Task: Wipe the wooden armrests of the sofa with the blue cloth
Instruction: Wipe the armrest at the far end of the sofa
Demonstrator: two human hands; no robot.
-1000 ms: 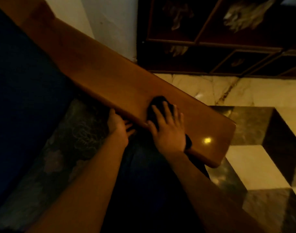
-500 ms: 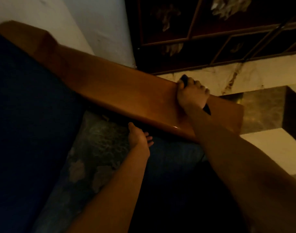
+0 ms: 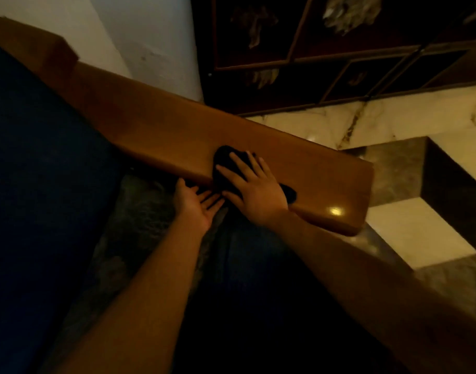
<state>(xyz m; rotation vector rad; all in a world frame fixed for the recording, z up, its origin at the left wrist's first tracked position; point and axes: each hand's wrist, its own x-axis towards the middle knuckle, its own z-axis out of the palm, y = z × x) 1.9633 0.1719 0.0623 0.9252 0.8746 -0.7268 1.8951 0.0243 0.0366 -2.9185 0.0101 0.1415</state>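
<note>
The wooden armrest (image 3: 155, 130) runs diagonally from upper left to a rounded end at the right. The cloth (image 3: 223, 160), very dark in this dim light, lies on the armrest's near half. My right hand (image 3: 254, 184) lies flat on the cloth with fingers spread, pressing it to the wood. A bit of cloth also shows behind the wrist. My left hand (image 3: 197, 202) is open, palm up, just below the armrest's inner edge over the seat, holding nothing.
The blue sofa back (image 3: 42, 171) fills the left, with a patterned seat cushion (image 3: 139, 217) under my arms. A dark wooden cabinet (image 3: 326, 49) stands beyond the armrest. Marble floor tiles (image 3: 407, 225) lie to the right. A pale wall (image 3: 139, 36) is behind.
My right hand has come back from the armrest's far edge, where it gripped the cloth, to the near side and now lies flat on the cloth. My left hand turned palm up.
</note>
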